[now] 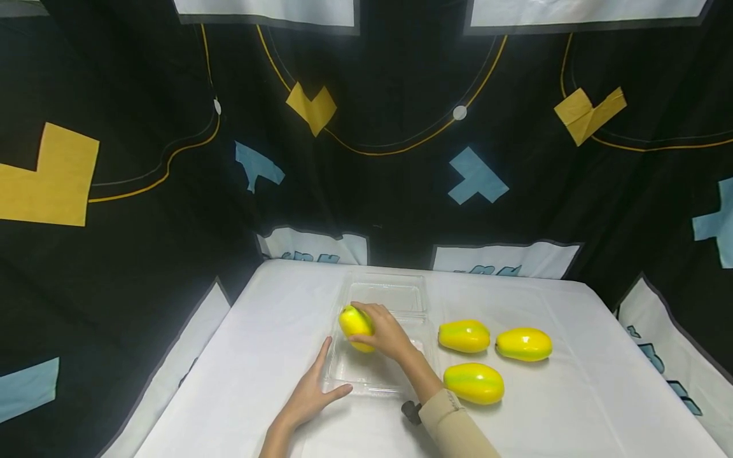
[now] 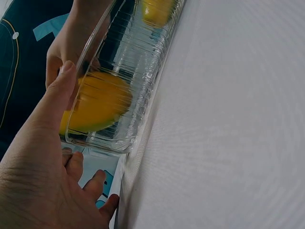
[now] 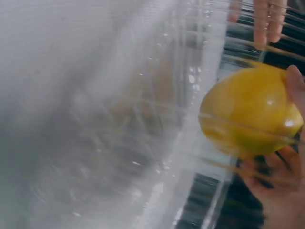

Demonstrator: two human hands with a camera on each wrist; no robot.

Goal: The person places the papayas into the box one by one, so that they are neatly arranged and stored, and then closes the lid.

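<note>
In the head view my right hand [image 1: 389, 334] grips a yellow-green papaya [image 1: 356, 326] over the left side of a clear plastic clamshell box [image 1: 375, 387]. The right wrist view shows the same papaya [image 3: 245, 112] between thumb and fingers, seen through the clear wall. The box lies unfolded, its lid [image 1: 395, 298] on the far side. My left hand [image 1: 306, 397] is at the box's near left corner, thumb and fingers spread, holding nothing. In the left wrist view its thumb is by the box rim [image 2: 88, 43]; whether it touches is unclear.
Three more papayas lie right of the box: one near it [image 1: 464, 336], one further right [image 1: 523, 344] and one nearer the front [image 1: 474, 383]. A white cloth covers the table [image 1: 572, 407]. Behind hangs a dark patterned curtain [image 1: 389, 203].
</note>
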